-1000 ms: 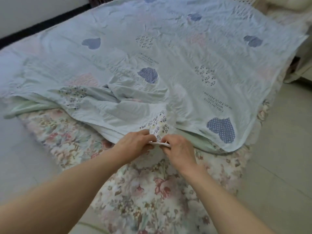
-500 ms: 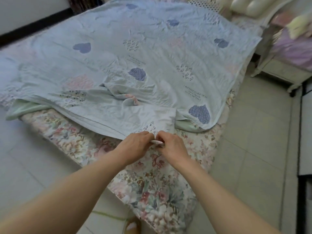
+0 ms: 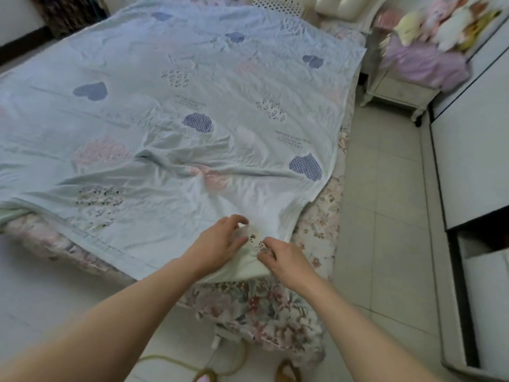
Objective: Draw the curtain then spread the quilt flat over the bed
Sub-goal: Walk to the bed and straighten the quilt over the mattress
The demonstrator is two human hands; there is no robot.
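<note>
A pale blue quilt (image 3: pixel 176 111) printed with blue, pink and floral hearts lay spread over the bed (image 3: pixel 275 310), covering nearly the whole top; a ridge of wrinkles ran across its near centre, and its near edge hung just over the foot of the mattress. The near corner of the quilt lay at the bed's corner, between the two hands. The left hand (image 3: pixel 220 244) rested on that corner with fingers curled and slightly parted, the fingertips gathering a small fold of cloth. The right hand (image 3: pixel 285 259) lay just beside it, its fingers bent and pinching the quilt's hem near a floral patch. Beneath the quilt, a flower-patterned bedspread (image 3: pixel 316 216) showed along the right side and draped down at the foot. Cream cushions (image 3: pixel 336 6) stood at the head of the bed. To the right, a white bedside table (image 3: pixel 396 89) carried a heap of lilac cloth (image 3: pixel 424 62) and soft toys (image 3: pixel 446 20). White cabinets (image 3: pixel 473 150) lined the tiled floor (image 3: pixel 382 221). A dark curtain (image 3: pixel 68 12) hung at the far left.
</note>
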